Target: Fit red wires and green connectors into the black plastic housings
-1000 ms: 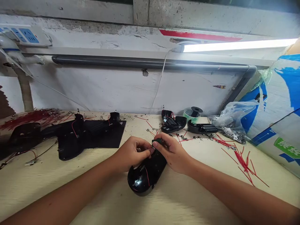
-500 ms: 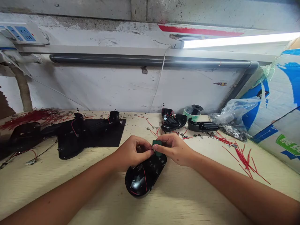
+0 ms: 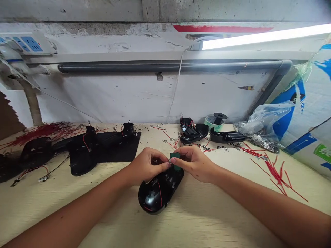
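Note:
A glossy black oval plastic shell (image 3: pixel 158 191) with a red wire inside lies on the pale wooden bench (image 3: pixel 201 217) in front of me. My right hand (image 3: pixel 198 163) pinches a small green part (image 3: pixel 175 158) just above the shell's far end. My left hand (image 3: pixel 147 165) is curled beside it, fingertips pinched against the same green part and resting on the shell's far edge. What sits between the left fingertips is too small to make out.
Black shells with red wires (image 3: pixel 82 151) rest on a black mat (image 3: pixel 113 148) at the left. More black shells (image 3: pixel 196 132), a tape roll (image 3: pixel 214 120), a plastic bag of metal bits (image 3: pixel 263 127) and loose red wires (image 3: pixel 274 168) lie at the right. A printed sack (image 3: pixel 312 103) stands far right.
The green part has risen slightly off the shell's far end and shows more between my fingers. Both hands stayed at the shell; my view shifted a little.

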